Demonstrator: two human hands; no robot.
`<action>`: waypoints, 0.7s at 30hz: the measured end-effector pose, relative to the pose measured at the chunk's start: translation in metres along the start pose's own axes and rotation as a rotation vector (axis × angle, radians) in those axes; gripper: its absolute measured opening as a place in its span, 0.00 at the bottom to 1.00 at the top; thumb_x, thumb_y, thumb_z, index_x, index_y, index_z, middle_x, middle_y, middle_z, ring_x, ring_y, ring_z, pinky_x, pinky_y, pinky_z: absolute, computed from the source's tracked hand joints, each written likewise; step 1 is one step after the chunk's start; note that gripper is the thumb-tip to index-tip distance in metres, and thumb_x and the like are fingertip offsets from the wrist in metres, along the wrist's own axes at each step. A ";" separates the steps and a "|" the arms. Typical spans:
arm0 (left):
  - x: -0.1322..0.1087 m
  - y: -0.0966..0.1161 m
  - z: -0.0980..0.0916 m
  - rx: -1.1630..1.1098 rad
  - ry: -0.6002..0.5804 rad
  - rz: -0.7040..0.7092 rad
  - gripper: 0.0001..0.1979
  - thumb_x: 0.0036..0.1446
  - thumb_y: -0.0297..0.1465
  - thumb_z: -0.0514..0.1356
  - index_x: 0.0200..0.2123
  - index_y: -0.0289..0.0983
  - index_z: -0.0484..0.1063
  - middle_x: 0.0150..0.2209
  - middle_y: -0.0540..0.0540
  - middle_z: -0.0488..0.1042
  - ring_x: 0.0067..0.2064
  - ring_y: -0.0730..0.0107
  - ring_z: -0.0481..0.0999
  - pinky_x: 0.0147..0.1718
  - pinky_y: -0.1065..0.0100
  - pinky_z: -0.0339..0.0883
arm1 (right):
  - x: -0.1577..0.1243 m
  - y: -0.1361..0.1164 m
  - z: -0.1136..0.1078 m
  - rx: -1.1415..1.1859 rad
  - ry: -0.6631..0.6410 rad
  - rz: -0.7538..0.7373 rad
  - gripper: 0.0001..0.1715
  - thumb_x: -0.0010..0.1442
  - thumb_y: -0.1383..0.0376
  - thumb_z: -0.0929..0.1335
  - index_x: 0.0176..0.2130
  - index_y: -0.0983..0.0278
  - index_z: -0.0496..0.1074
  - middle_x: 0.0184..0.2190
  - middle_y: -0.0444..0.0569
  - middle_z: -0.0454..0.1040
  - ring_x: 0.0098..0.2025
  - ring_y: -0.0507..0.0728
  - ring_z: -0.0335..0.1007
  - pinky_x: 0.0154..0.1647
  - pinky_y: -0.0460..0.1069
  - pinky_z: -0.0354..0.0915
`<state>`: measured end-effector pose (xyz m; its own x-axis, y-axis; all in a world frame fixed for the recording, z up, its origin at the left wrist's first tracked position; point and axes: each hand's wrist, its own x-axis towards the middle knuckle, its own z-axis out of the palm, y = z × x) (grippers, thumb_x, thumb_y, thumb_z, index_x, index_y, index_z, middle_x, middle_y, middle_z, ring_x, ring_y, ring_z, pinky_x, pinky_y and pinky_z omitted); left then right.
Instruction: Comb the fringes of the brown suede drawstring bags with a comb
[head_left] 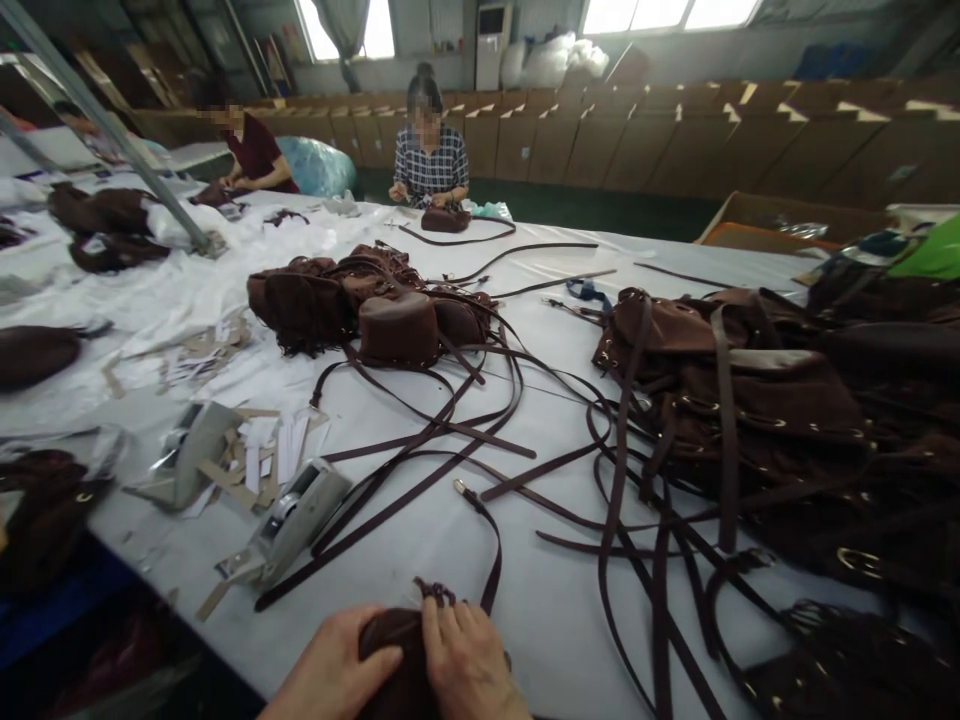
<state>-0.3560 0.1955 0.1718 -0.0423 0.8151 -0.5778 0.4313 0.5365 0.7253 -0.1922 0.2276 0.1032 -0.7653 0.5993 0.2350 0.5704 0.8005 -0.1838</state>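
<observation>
Low in the head view, a dark brown leather bag point(401, 675) lies at the near edge of the table. My left hand point(337, 660) grips its left side, thumb laid across the front. On its right side, my right hand point(469, 650) presses down with the fingers together over the top. Dark tassel-like ends point(435, 590) stick out beyond my right fingertips. A strap with a metal buckle point(480, 515) runs from near my right hand onto the table. The bag's lower part is cut off by the frame.
Brown bags point(397, 325) with tangled straps lie mid-table, and a larger pile of bags point(765, 400) is at right. Two grey tape dispensers point(300, 515) and paper strips point(262, 450) sit at left. Across the table, a person in a checked shirt point(431, 165) handles a bag. Cartons point(615, 145) line the back.
</observation>
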 end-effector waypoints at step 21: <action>0.065 0.021 0.033 0.084 0.016 0.217 0.23 0.67 0.43 0.42 0.36 0.36 0.71 0.28 0.45 0.73 0.31 0.63 0.72 0.34 0.66 0.63 | 0.045 0.086 -0.029 -0.025 -0.064 -0.103 0.19 0.61 0.76 0.63 0.52 0.77 0.67 0.30 0.52 0.73 0.32 0.59 0.69 0.32 0.52 0.66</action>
<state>-0.3203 0.2524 0.1377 0.0458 0.9133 -0.4047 0.5057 0.3282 0.7978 -0.1695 0.3237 0.1254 -0.8373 0.5127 0.1897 0.4944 0.8583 -0.1375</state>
